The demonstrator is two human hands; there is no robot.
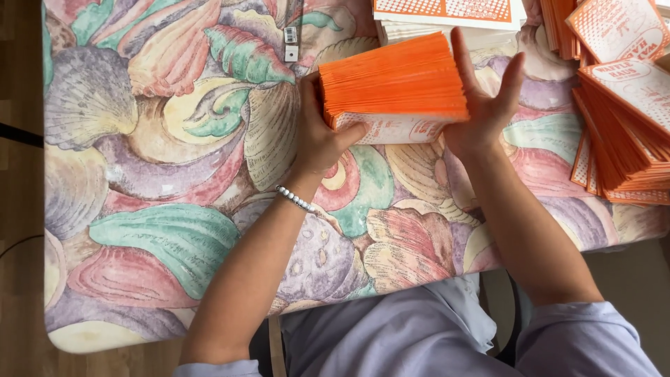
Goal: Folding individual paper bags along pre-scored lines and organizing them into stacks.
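A thick stack of orange-edged paper sleeves stands on edge on the table, its white printed face toward me. My left hand grips the stack's left end, thumb across the front face. My right hand presses flat against the right end, fingers straight up. The stack is squeezed between both palms. A beaded bracelet sits on my left wrist.
The table wears a cloth with a large pastel shell pattern. More orange-and-white sleeves lie fanned in piles at the right edge and at the top. A small tag lies near the top. Wooden floor shows at left.
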